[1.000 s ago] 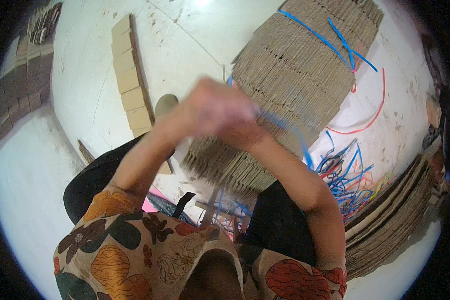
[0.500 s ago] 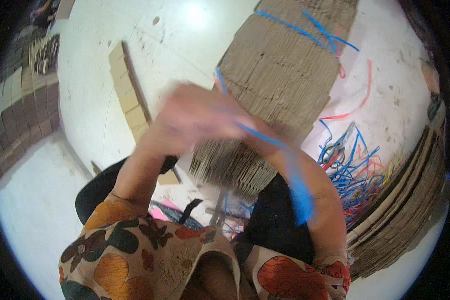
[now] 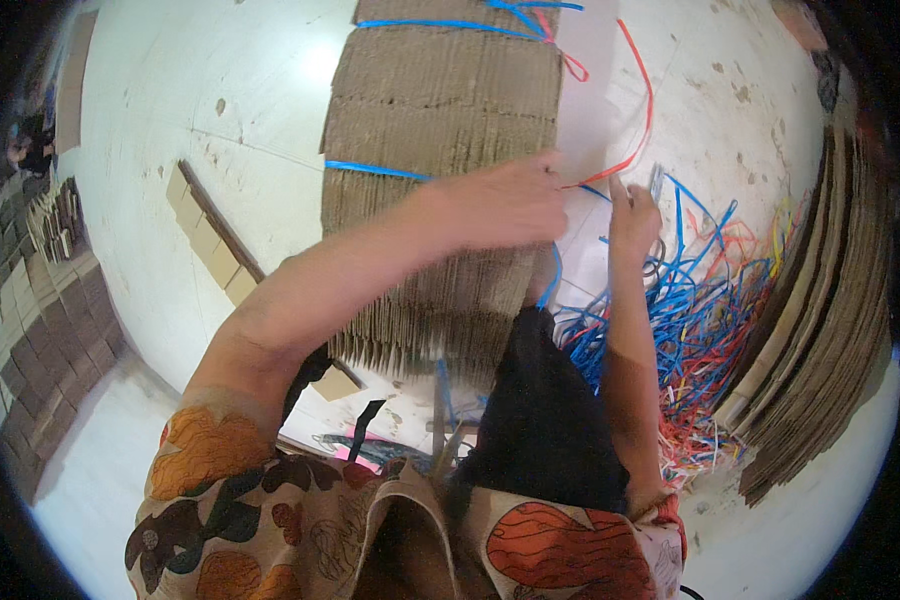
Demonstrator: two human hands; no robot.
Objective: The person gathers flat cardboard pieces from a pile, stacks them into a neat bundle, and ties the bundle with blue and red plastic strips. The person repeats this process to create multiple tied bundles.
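A long bundle of corrugated cardboard pieces (image 3: 440,110), edges upward, lies in front of me. A blue plastic strap (image 3: 370,169) crosses it and passes under my left forearm. My left hand (image 3: 525,203) is closed at the bundle's right edge, gripping the strap; its fingertips are partly hidden. Just to the right, my right hand (image 3: 633,218) pinches the blue strap, a short length of which shows between the hands. A red strap (image 3: 648,110) on the floor curves to my left fingers; whether it touches them I cannot tell. Scissors (image 3: 657,180) lie partly hidden behind my right hand.
A tangled heap of blue, red and yellow strap pieces (image 3: 670,350) covers the floor at right. Beyond it stands a stack of brown cardboard (image 3: 820,330). A narrow cardboard strip (image 3: 205,235) lies at left, and stacked cardboard (image 3: 55,340) stands farther left.
My hands were together above the bundle, blurred, with the blue strap trailing. They have moved right and apart, to the bundle's right edge. The view has shifted too.
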